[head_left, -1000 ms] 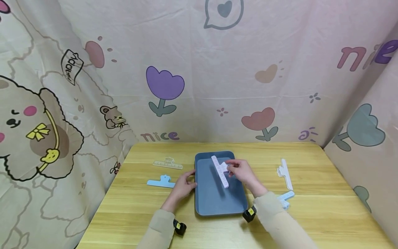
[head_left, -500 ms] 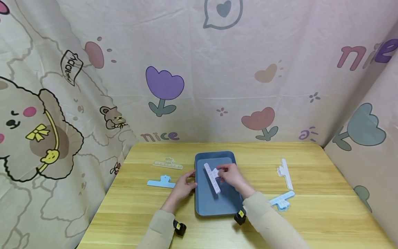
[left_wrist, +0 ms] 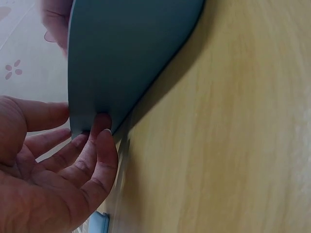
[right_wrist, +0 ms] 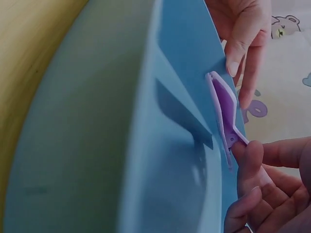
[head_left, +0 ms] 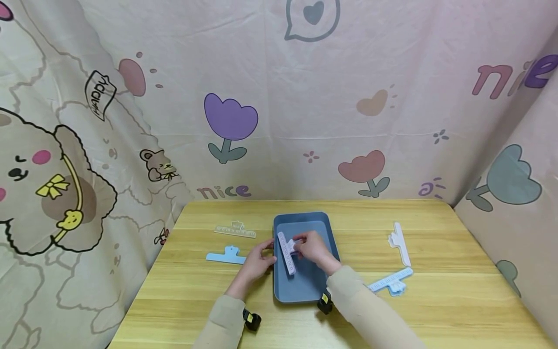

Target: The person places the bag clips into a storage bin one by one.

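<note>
A smooth, rectangular blue-grey tray (head_left: 302, 291) with rounded corners stood on the wood-grained table (head_left: 457, 300). Over the left part of its floor (whether touching, I could not tell), the right hand (head_left: 315, 248) pinched a lilac bar clip (head_left: 286, 254) by its handle. The left hand (head_left: 257, 263), fingers loosely spread, touched the tray's left outer wall. A see-through clip (head_left: 235, 231) and blue clip (head_left: 225, 257) lay left; a white clip (head_left: 401, 245) and pale-blue clip (head_left: 392, 280), right.

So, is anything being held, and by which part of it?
The right grip pinches the lilac clip by its handle; the left grip touches the side of the tray.
</note>
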`<act>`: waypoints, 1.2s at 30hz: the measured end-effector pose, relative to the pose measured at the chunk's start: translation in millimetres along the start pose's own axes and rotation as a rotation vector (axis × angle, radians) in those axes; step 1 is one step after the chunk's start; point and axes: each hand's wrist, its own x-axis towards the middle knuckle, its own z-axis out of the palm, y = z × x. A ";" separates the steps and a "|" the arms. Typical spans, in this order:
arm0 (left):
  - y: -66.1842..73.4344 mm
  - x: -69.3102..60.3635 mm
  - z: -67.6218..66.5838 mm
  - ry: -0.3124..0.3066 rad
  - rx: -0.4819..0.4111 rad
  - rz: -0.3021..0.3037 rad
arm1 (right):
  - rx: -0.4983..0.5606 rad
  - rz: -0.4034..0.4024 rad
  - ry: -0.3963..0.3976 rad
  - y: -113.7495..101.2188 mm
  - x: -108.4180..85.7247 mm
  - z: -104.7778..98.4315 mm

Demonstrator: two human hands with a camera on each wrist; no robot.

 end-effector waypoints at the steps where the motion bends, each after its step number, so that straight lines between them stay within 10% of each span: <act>1: -0.2 -0.1 0.0 -0.003 0.000 0.005 | -0.003 0.003 -0.003 -0.4 0.5 0.8; 36: -0.1 -0.8 0.7 -0.015 -0.011 -0.005 | -0.111 0.129 -0.179 -10.7 2.1 -1.2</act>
